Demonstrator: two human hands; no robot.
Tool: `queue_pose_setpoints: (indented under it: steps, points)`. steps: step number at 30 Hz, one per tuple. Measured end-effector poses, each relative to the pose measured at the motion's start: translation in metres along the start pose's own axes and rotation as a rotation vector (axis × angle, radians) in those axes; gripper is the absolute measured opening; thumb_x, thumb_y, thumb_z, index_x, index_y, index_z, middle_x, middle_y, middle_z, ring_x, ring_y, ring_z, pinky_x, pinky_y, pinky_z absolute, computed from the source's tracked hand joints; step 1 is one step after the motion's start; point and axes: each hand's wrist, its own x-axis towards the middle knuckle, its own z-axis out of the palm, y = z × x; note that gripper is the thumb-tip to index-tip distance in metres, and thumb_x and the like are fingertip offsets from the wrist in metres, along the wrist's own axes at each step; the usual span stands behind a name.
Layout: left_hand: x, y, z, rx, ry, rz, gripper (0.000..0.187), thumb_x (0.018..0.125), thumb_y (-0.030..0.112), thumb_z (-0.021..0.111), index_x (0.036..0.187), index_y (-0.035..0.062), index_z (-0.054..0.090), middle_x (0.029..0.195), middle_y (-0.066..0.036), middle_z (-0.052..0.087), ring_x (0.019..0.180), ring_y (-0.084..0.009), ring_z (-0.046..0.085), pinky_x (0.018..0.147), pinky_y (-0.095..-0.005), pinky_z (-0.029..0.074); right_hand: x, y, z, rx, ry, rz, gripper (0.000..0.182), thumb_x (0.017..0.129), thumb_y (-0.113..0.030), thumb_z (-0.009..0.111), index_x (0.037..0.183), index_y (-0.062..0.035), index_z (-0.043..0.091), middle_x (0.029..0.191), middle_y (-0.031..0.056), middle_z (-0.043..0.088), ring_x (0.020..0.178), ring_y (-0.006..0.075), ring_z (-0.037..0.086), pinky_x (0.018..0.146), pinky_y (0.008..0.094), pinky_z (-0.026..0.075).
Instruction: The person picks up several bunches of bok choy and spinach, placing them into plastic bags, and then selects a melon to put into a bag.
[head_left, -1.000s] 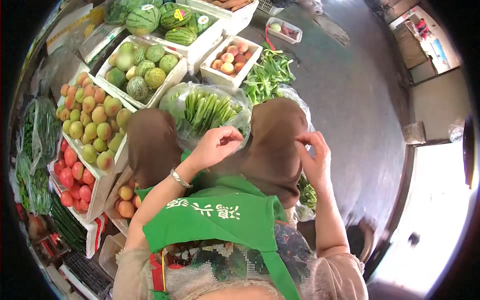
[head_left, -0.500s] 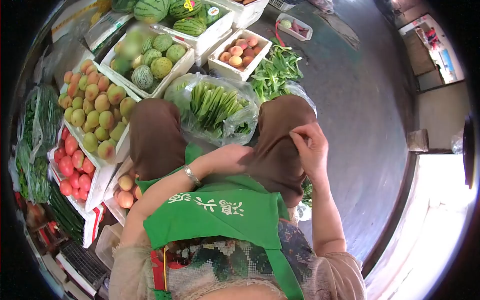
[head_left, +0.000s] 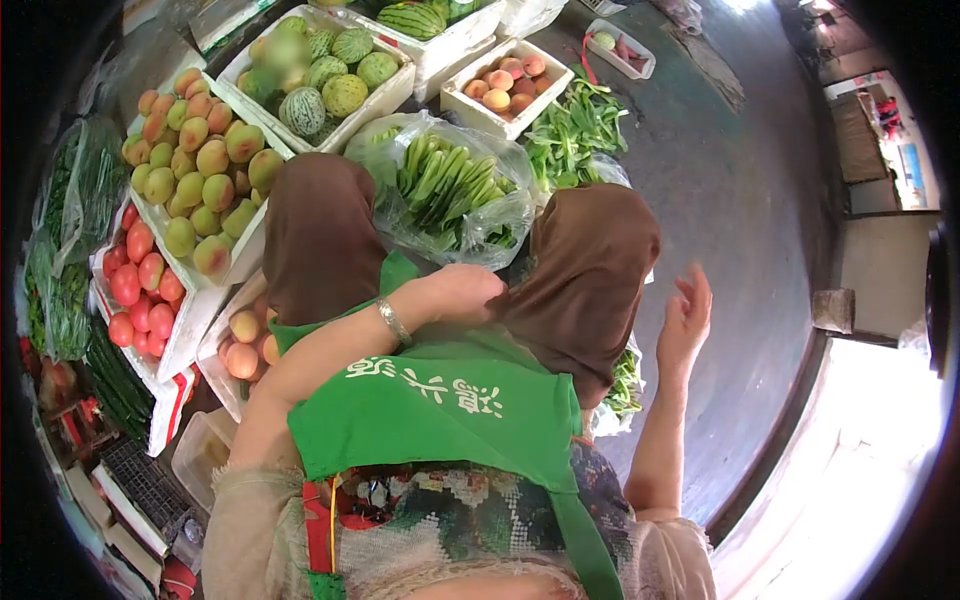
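My left hand [head_left: 468, 292], with a silver bracelet [head_left: 394, 322] on its wrist, rests across my lap against the inner side of my right leg. Its fingertips are hidden by the brown trouser leg [head_left: 585, 270]. Raised beside the outer side of that knee is my right hand [head_left: 686, 318], open, holding nothing, its fingers loosely bent and apart. A green apron [head_left: 440, 420] with white lettering covers my lap. Just past my knees, a clear plastic bag [head_left: 500, 235] holds leafy green stalks [head_left: 440, 185]; neither hand touches it.
On the left stand foam boxes of peach-like fruit [head_left: 200, 180], tomatoes [head_left: 140, 275] and small striped melons [head_left: 325, 75]. Ahead are watermelons [head_left: 412, 18], a box of peaches [head_left: 508, 85] and loose greens [head_left: 575, 135]. Dark floor [head_left: 740, 200] stretches to the right.
My right hand has lifted off my right knee and moved right, its fingers going from pinched together to apart. My left hand stays against the leg. The view has shifted slightly.
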Motion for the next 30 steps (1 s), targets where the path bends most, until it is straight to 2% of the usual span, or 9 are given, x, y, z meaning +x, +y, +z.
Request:
queue_pose_setpoints:
  steps: [2, 5, 10, 12, 15, 20, 22, 25, 30]
  points:
    - [0.002, -0.001, 0.002, -0.001, -0.019, 0.002, 0.025, 0.074, 0.012, 0.058, 0.096, 0.0014, 0.063, 0.091, -0.021, 0.065, 0.091, -0.0401, 0.061, 0.077, -0.0485, 0.048, 0.002, -0.031, 0.005, 0.168, 0.03, 0.063, 0.035, 0.088, -0.01, 0.061, 0.123, -0.0094, 0.06, 0.137, 0.017, 0.05, 0.121, 0.0268, 0.053, 0.095, 0.0363, 0.045]
    - [0.001, -0.003, 0.0, -0.025, -0.048, 0.012, 0.023, 0.075, 0.011, 0.057, 0.094, 0.0013, 0.063, 0.09, -0.022, 0.064, 0.089, -0.041, 0.061, 0.076, -0.0487, 0.048, 0.006, -0.038, 0.006, 0.165, -0.088, 0.032, 0.053, 0.087, -0.011, 0.062, 0.139, -0.0127, 0.048, 0.143, 0.0163, 0.043, 0.127, 0.0287, 0.05, 0.103, 0.0384, 0.04]
    - [-0.006, -0.008, -0.007, -0.054, -0.047, 0.032, 0.02, 0.077, 0.013, 0.057, 0.092, 0.0014, 0.063, 0.087, -0.022, 0.064, 0.085, -0.0403, 0.062, 0.074, -0.0473, 0.048, -0.003, -0.062, 0.009, -0.018, -0.162, -0.183, 0.043, 0.087, -0.011, 0.063, 0.13, -0.009, 0.056, 0.138, 0.0156, 0.049, 0.126, 0.0299, 0.05, 0.103, 0.0388, 0.041]
    - [-0.012, -0.01, -0.021, -0.26, 0.164, 0.168, 0.019, 0.082, 0.014, 0.06, 0.095, 0.001, 0.064, 0.084, -0.017, 0.066, 0.078, -0.0294, 0.065, 0.07, -0.0409, 0.05, -0.009, -0.075, 0.011, -0.006, -0.197, -0.23, 0.04, 0.087, -0.009, 0.063, 0.126, -0.008, 0.058, 0.135, 0.0149, 0.052, 0.125, 0.0299, 0.051, 0.102, 0.0385, 0.041]
    - [-0.028, 0.006, -0.055, -0.743, 0.213, -0.008, 0.023, 0.086, 0.005, 0.064, 0.108, 0.0005, 0.062, 0.078, 0.0, 0.063, 0.073, -0.0045, 0.054, 0.063, -0.0238, 0.044, -0.021, -0.096, 0.018, 0.275, -0.412, -0.171, 0.033, 0.084, 0.0, 0.063, 0.117, -0.0067, 0.063, 0.117, 0.0084, 0.063, 0.101, 0.0222, 0.06, 0.09, 0.0314, 0.047]
    - [-0.045, 0.03, -0.082, -0.678, 0.296, 0.108, 0.021, 0.089, 0.006, 0.061, 0.11, 0.0017, 0.06, 0.075, 0.0, 0.061, 0.067, -0.0035, 0.051, 0.059, -0.0217, 0.042, -0.029, -0.121, 0.055, 0.688, -0.98, 0.16, 0.05, 0.091, -0.016, 0.064, 0.135, 0.0024, 0.047, 0.118, 0.0103, 0.062, 0.106, 0.015, 0.056, 0.092, 0.03, 0.045]
    - [-0.058, 0.046, -0.095, -0.717, 0.313, 0.052, 0.019, 0.09, 0.007, 0.06, 0.109, 0.0018, 0.06, 0.075, 0.0, 0.061, 0.067, -0.0043, 0.053, 0.058, -0.0212, 0.043, -0.028, -0.125, 0.073, 0.679, -1.183, 0.06, 0.057, 0.093, -0.029, 0.062, 0.137, 0.0025, 0.045, 0.123, 0.014, 0.059, 0.115, 0.0181, 0.053, 0.099, 0.0306, 0.04]
    - [-0.075, 0.044, -0.1, -0.733, 0.445, 0.054, 0.021, 0.091, 0.009, 0.06, 0.11, 0.0018, 0.061, 0.081, 0.0, 0.063, 0.068, -0.0061, 0.056, 0.062, -0.0205, 0.046, -0.031, -0.135, 0.092, 0.648, -1.461, 0.093, 0.051, 0.095, -0.031, 0.061, 0.13, 0.0037, 0.052, 0.118, 0.0098, 0.062, 0.109, 0.0143, 0.055, 0.095, 0.0273, 0.042]
    - [-0.119, 0.049, -0.108, -0.717, 0.71, -0.071, 0.021, 0.091, 0.01, 0.06, 0.11, -0.0003, 0.062, 0.086, -0.002, 0.062, 0.075, -0.0081, 0.057, 0.069, -0.0218, 0.048, -0.026, -0.135, 0.104, 0.959, -1.25, 0.508, 0.036, 0.098, -0.026, 0.055, 0.122, 0.0011, 0.058, 0.108, 0.0061, 0.065, 0.1, 0.0142, 0.059, 0.088, 0.0285, 0.048]
